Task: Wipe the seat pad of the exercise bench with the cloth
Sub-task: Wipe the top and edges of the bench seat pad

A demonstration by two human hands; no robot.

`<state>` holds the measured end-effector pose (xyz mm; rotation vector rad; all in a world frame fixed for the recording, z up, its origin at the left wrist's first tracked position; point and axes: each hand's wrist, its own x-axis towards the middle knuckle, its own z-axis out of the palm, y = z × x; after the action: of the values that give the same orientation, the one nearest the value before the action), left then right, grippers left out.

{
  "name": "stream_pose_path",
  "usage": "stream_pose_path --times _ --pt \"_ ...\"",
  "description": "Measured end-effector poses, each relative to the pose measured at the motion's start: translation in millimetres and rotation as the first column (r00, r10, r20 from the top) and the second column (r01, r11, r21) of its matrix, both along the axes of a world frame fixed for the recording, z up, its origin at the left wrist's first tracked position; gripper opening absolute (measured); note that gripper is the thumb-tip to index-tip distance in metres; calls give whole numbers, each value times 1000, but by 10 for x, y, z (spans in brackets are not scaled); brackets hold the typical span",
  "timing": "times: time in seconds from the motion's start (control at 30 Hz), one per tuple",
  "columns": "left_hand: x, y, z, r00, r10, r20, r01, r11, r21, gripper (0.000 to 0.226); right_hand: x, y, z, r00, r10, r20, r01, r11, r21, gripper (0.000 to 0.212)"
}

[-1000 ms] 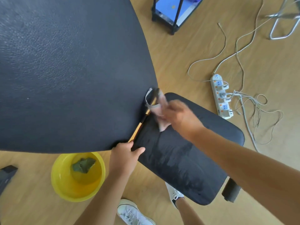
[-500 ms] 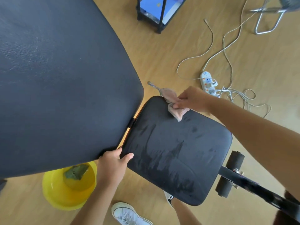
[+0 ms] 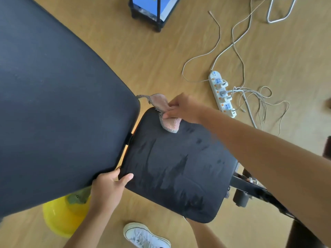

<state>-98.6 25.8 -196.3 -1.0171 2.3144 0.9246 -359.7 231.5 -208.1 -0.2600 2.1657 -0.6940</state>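
Observation:
The black seat pad [image 3: 179, 169] of the exercise bench fills the middle of the view, with wet streaks across it. My right hand [image 3: 182, 108] is shut on a pink cloth [image 3: 170, 122] and presses it on the pad's far corner; one end of the cloth trails off the edge. My left hand [image 3: 109, 187] grips the near-left corner of the seat pad, thumb on top. The large black backrest pad [image 3: 59, 113] rises to the left, just apart from the seat pad.
A yellow basin [image 3: 60, 217] holding a green rag stands on the wooden floor under the backrest. A white power strip [image 3: 222, 93] with tangled cables lies to the right. The bench's leg roller [image 3: 240, 199] and frame stick out at right. My white shoe [image 3: 145, 235] is below.
My right hand has drawn the cloth from the gap beside the backrest out to the seat pad's far corner. The view has shifted, showing more of the seat pad. The left hand keeps its grip.

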Motion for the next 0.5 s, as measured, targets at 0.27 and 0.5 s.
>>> stream_pose_path --times 0.27,0.5 --pt "-27 8 -109 985 128 112 -135 990 50 59 872 1936 360 864 -504 -13 493 839 229 23" --pt "-22 -35 -160 978 145 148 -157 985 70 67 925 1779 207 563 -826 -29 826 561 59 35"
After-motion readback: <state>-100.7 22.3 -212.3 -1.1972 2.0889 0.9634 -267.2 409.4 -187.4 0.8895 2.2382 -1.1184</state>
